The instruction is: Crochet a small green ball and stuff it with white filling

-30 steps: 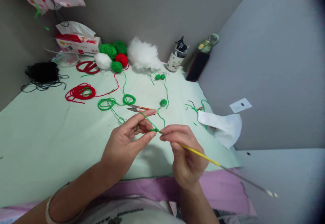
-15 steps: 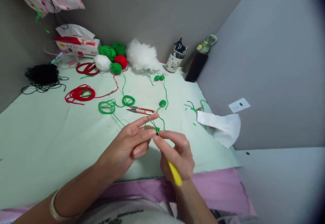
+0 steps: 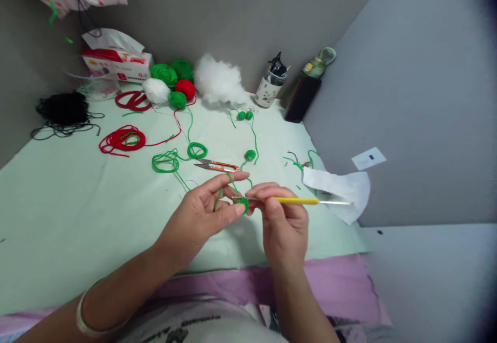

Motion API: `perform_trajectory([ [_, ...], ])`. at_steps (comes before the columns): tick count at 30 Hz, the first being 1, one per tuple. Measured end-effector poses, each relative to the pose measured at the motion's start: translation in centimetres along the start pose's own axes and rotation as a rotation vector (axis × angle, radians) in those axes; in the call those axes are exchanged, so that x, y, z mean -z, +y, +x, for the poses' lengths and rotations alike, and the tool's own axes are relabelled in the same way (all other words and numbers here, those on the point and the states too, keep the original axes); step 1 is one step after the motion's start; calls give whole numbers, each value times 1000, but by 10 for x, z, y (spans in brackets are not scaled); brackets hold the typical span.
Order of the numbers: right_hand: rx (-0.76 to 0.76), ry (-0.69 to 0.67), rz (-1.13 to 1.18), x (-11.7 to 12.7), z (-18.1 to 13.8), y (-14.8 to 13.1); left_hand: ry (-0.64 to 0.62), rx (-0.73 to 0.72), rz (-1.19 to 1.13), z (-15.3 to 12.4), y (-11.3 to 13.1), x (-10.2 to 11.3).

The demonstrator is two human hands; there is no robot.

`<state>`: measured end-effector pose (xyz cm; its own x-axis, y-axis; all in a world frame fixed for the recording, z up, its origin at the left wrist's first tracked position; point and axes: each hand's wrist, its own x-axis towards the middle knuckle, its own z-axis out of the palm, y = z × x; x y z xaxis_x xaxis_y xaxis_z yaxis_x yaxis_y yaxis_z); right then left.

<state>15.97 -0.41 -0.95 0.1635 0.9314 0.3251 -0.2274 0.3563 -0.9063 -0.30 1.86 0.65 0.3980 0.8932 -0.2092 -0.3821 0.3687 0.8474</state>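
My left hand pinches a small green crochet piece between thumb and fingers, its index finger stretched out with green yarn running over it. In my right hand is a crochet hook with a yellow handle, held nearly level. The hook's thin metal tip meets the top of the green piece; whether it passes through a stitch I cannot make out. Just beyond the fingers lie orange thread snips and a small green crocheted ball with a yarn tail.
Coiled green yarn and red yarn lie to the left, near black yarn. Behind are red scissors, yarn balls, white stuffing, a pen cup and a bottle. White paper and yarn scraps sit right.
The crochet hook has swung from pointing down toward me to lying nearly level, its handle end out to the right. My right hand has turned and shifted slightly right; the green piece shows more.
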Motion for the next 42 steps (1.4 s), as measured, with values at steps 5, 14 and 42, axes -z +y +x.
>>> perform_trajectory([
  [5,183,33,-268,-4,-9,12,48,10,-20,2,-7,-3],
  [14,266,38,-393,5,-8,8,-13,145,-216,7,-2,1],
  [42,-56,77,58,1,3,3,6,26,-87,3,4,-1],
])
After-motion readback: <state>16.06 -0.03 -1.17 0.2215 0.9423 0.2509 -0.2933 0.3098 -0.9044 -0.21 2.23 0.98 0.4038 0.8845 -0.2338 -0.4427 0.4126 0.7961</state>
